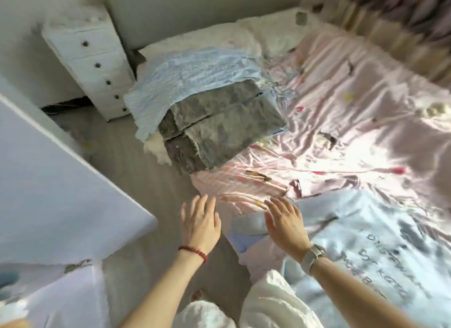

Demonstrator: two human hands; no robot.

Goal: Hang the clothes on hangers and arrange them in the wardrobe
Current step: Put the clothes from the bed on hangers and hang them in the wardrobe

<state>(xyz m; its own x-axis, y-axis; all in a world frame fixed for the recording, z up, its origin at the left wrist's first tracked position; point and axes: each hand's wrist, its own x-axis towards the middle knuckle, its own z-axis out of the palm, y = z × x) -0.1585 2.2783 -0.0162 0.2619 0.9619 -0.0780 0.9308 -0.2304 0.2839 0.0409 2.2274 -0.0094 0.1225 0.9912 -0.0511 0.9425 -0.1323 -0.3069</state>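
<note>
A person reaches both bare arms forward over the near edge of a bed (341, 112) covered in a pink printed sheet; the left hand (200, 220), a red bead bracelet (194, 252) on its wrist, is held flat with fingers straight and slightly spread, holding nothing, over the grey floor (136, 181) just left of the bed's edge; the right hand (284, 220), a pale-strapped watch (313, 254) on its wrist, is likewise flat and spread with nothing in it, above a light blue garment (366, 230) bearing dark lettering that lies on the near right part of the bed (whether the palm touches the cloth cannot be told). Farther along the left edge of the bed sits a stack of folded clothes: grey folded pieces (219, 125) below, a pale blue crinkled garment (185, 78) draped on top, and a bit of white fluffy fabric (156, 147) showing at the stack's near left corner. A white pillow (268, 32) lies at the far end of the bed. A white chest of drawers (90, 56) with dark knobs stands on the floor at far left, against the wall. A large white panel (53, 181) fills the left near side; the picture is blurred throughout.
</note>
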